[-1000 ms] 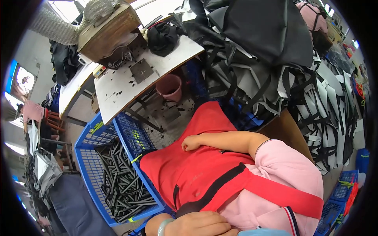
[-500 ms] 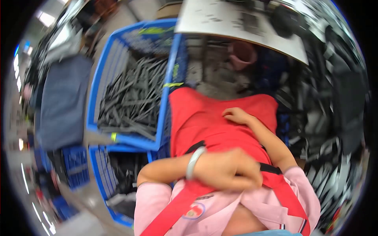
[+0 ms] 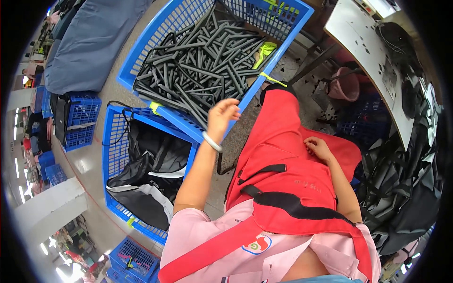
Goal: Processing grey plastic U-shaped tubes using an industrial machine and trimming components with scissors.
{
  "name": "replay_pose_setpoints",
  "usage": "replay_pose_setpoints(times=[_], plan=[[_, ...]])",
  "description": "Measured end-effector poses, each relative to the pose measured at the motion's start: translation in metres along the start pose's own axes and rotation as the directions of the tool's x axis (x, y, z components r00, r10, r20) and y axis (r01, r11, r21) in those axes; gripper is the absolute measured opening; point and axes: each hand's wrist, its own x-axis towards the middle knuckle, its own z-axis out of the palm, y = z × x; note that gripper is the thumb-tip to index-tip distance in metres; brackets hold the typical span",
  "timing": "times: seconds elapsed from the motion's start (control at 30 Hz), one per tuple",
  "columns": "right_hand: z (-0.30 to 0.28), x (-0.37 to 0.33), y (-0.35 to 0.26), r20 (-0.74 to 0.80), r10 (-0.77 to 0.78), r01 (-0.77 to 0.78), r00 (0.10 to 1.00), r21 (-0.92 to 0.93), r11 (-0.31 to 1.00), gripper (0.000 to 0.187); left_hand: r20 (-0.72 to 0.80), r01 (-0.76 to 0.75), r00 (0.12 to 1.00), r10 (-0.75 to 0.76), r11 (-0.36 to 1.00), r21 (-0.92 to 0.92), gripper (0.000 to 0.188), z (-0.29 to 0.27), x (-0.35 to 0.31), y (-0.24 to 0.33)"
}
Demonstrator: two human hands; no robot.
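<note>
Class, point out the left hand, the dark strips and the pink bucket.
Left hand [image 3: 222,115], head view: back of the hand.
Dark strips [image 3: 203,62], head view: middle of the pile.
Pink bucket [image 3: 341,89], head view: its side wall.

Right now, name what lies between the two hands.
From left hand to right hand, the head view shows a strip of floor, then the red apron.

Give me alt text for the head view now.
A person's left hand is by the rim of a blue basket of dark strips; the right hand rests on a red apron. A second blue basket holds dark fabric.
</note>
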Motion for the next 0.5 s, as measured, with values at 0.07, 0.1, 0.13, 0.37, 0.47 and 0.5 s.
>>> replay_pose_setpoints(times=[0.07, 0.1, 0.13, 0.37, 0.47, 0.5], plan=[[0.001, 0.005, 0.001, -0.009, 0.06, -0.059, 0.998, 0.054, 0.997, 0.014, -0.136, 0.032, 0.99, -0.046, 0.994, -0.102, 0.024, -0.04, 0.017, 0.005], [0.001, 0.007, 0.001, -0.008, 0.045, -0.045, 0.999, 0.027, 0.999, 0.014, -0.193, 0.023, 0.98, -0.057, 0.985, -0.174, 0.027, -0.06, 0.025, 0.008], [0.0, 0.008, 0.001, 0.0, 0.049, -0.049, 0.999, 0.044, 0.998, 0.013, -0.246, 0.005, 0.967, -0.067, 0.97, -0.244, 0.03, -0.079, 0.033, 0.01], [0.002, 0.015, -0.001, -0.033, 0.148, -0.146, 0.988, 0.05, 0.988, 0.013, -0.329, -0.027, 0.939, -0.1, 0.932, -0.361, 0.036, -0.121, 0.079, -0.003], [0.006, 0.017, -0.012, -0.106, 0.154, -0.147, 0.982, 0.071, 0.987, 0.015, -0.27, 0.059, 0.945, -0.182, 0.912, -0.407, 0.036, -0.104, 0.096, -0.023], [0.007, 0.019, -0.021, -0.115, 0.105, -0.101, 0.988, 0.039, 0.994, 0.015, -0.251, 0.084, 0.944, -0.213, 0.893, -0.442, 0.037, -0.098, 0.101, -0.031]])
